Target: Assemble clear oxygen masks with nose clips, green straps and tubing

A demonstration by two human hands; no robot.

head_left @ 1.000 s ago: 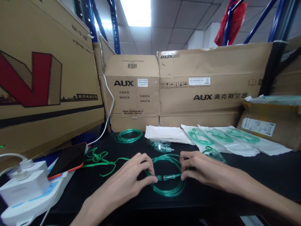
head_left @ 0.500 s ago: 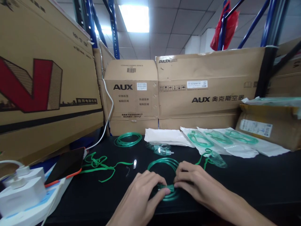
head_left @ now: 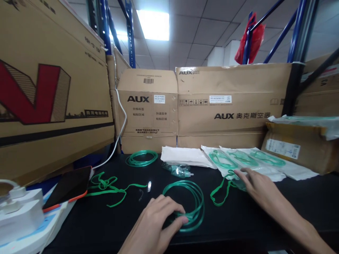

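My left hand (head_left: 165,218) pinches a coil of green plastic tubing (head_left: 200,204) at its near side, on the black tabletop. Reaching to the right, my right hand (head_left: 258,185) has its fingers stretched out over a clear greenish plastic mask (head_left: 239,184), covering much of it. Whether the fingertips touch the mask is hard to see. From the mask a green elastic strap (head_left: 219,203) loops onto the table. Beyond the coil lies a clear plastic piece with a pale green nozzle (head_left: 181,171).
Another green tubing coil (head_left: 141,158) lies farther back. Green straps (head_left: 116,190) and a small metal clip (head_left: 149,186) are on the left, near a phone (head_left: 67,187) and white chargers (head_left: 22,211). White packets (head_left: 222,160) line the back right, before cardboard boxes (head_left: 222,106).
My right hand has left the tubing coil and moved right and away to the mask. My left hand stays on the coil. The mask's strap now extends farther toward me.
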